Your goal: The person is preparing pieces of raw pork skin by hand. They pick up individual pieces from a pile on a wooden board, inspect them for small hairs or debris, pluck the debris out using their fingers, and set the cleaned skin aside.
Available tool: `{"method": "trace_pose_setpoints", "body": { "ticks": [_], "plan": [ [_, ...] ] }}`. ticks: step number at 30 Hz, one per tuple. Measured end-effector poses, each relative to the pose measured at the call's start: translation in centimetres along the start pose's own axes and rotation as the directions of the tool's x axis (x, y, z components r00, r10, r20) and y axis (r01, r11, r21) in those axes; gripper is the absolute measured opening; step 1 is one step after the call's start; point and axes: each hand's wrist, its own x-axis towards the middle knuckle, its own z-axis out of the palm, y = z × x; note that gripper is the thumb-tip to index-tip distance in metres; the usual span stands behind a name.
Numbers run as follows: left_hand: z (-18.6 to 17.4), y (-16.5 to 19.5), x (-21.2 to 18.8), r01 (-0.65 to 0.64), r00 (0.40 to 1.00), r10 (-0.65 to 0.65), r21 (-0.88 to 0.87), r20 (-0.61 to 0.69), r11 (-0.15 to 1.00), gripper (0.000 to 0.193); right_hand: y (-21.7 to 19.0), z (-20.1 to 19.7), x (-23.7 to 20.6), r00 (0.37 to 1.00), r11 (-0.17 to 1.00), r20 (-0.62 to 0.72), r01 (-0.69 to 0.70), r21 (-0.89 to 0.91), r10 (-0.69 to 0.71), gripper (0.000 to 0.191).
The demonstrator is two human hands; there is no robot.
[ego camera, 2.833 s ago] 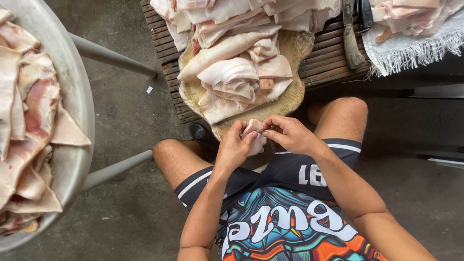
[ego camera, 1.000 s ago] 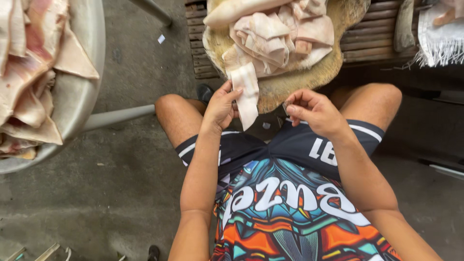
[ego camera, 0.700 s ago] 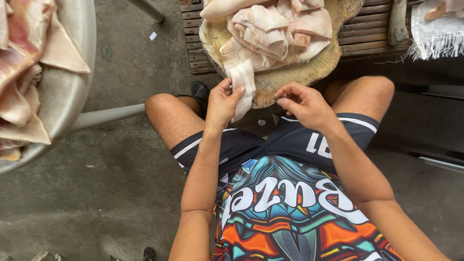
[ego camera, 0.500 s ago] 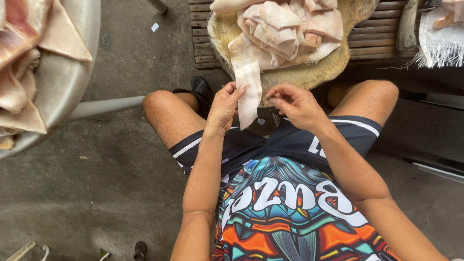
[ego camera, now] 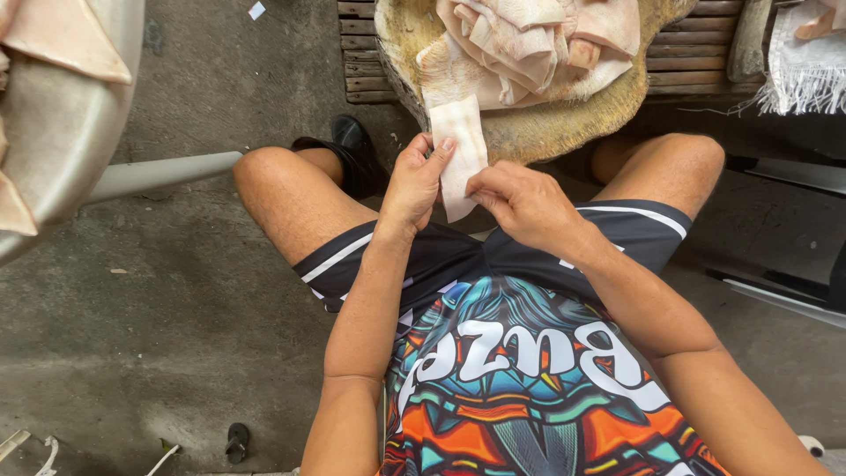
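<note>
Item: pale, limp pork skin strip [ego camera: 460,154], faintly cross-hatched, hanging off the round wooden chopping block [ego camera: 564,123]. I am seeing left hand [ego camera: 414,181] and right hand [ego camera: 520,203] pinching its edges over my lap.

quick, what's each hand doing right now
Left hand: shut on the pale strip of skin.
Right hand: shut on the same strip's lower edge.
</note>
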Motion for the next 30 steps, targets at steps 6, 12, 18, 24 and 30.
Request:
{"method": "trace_pose_setpoints", "body": {
  "ticks": [6, 12, 18, 24, 30],
  "plan": [
    [0.2, -0.3, 0.2, 0.000, 1.000, 0.000, -0.061, 0.000, 0.998, 0.028, 0.8, -0.3, 0.0, 0.999, 0.999, -0.012, -0.031, 0.032, 0.032, 0.013],
    [-0.1, -0.6, 0.2, 0.011, 1.000, -0.009, -0.084, 0.015, 0.996, 0.027, 1.1, 0.1, -0.2, 0.992, 0.971, -0.016, -0.120, 0.207, 0.126, 0.012],
    [-0.5, -0.8, 0.6, -0.037, 0.998, 0.041, -0.096, 0.037, 0.995, 0.027, 1.4, 0.6, -0.5, 0.996, 0.987, 0.047, -0.076, 0.139, 0.070, 0.011],
    [-0.3, -0.5, 0.3, -0.005, 0.999, 0.010, -0.126, 0.044, 0.992, 0.025, 1.8, 1.2, -0.7, 0.980, 0.934, -0.048, -0.167, 0.317, 0.192, 0.011],
    [-0.1, 0.0, 0.2, 0.011, 0.999, -0.005, -0.148, 0.046, 0.989, 0.024, 1.1, 1.2, -2.4, 0.997, 0.989, 0.021, 0.073, 0.127, -0.076, 0.013]
  ]
}}
